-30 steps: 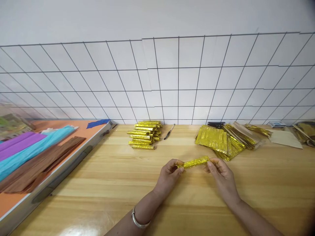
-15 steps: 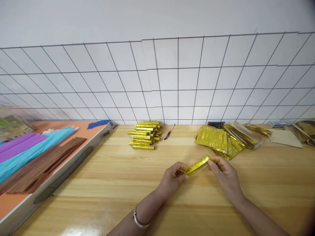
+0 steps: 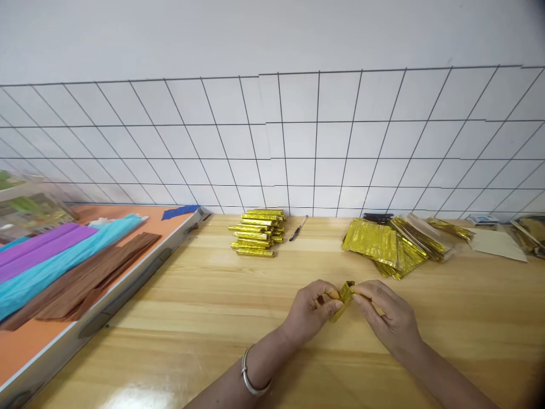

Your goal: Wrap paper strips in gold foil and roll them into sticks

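Note:
A strip of shiny gold foil paper (image 3: 346, 293), folded into a narrow shape, is held between my two hands above the wooden table. My left hand (image 3: 313, 309) pinches its left side between thumb and fingers. At its upper right edge my right hand (image 3: 389, 318) grips it with thumb and fingertips. The upper end of the strip looks opened like a short tube, and its lower part is partly hidden by my left thumb. Farther back lies a stack of rolled gold foil pieces (image 3: 258, 234). Flat gold foil sheets (image 3: 372, 241) are piled beyond my right hand.
A pen (image 3: 298, 228) lies beside the stack. On the left, an orange-topped board (image 3: 140, 218) carries purple crepe paper (image 3: 55, 247), blue crepe paper (image 3: 85, 253) and brown crepe paper (image 3: 102, 272). A beige paper sheet (image 3: 498, 244) lies at the back right, before the tiled wall (image 3: 293, 139).
The gold foil strip has turned from lying lengthwise between my hands to a steeper angle, with its end facing up. My hands have come closer together. The view has shifted slightly left.

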{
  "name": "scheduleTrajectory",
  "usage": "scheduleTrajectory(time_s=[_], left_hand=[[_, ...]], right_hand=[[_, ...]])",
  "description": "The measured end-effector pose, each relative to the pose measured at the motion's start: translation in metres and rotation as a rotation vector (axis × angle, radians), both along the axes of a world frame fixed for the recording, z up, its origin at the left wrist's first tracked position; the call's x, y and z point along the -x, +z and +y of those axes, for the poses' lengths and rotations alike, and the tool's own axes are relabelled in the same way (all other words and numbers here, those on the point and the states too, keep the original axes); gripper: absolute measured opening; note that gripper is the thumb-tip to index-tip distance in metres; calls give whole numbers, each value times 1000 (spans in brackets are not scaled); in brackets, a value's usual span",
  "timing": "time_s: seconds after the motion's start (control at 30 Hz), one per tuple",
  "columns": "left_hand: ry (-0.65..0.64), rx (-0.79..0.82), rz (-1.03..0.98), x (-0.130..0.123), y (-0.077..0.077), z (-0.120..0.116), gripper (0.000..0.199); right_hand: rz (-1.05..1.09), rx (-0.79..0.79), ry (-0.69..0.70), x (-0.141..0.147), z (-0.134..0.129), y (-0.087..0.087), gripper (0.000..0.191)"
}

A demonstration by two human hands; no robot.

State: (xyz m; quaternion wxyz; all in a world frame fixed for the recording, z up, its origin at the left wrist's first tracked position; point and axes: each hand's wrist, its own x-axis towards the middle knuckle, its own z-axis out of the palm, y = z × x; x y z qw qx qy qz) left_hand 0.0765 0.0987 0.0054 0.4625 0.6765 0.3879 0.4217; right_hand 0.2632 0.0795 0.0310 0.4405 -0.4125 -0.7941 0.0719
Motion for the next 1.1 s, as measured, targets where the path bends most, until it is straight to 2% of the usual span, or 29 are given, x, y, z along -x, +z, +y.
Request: scheduleTrajectory(time_s=[0.1, 0.23, 0.47, 0.8, 1.1], left_hand=[[36, -56, -17, -2, 10, -4, 11], [94, -145, 17, -4, 14, -9, 6], [126, -220, 51, -6, 10, -15, 5], [138, -272, 58, -7, 7, -18, 5], [179, -419, 149, -9, 9, -25, 5]], right_hand=[[-9, -30, 5, 3, -3, 3, 24], [-43, -51, -6, 5, -6, 4, 23], [-25, -10, -60, 5, -8, -1, 12], [-71, -40, -18, 4, -8, 8, 13], [-169, -99, -102, 6, -13, 4, 13]])
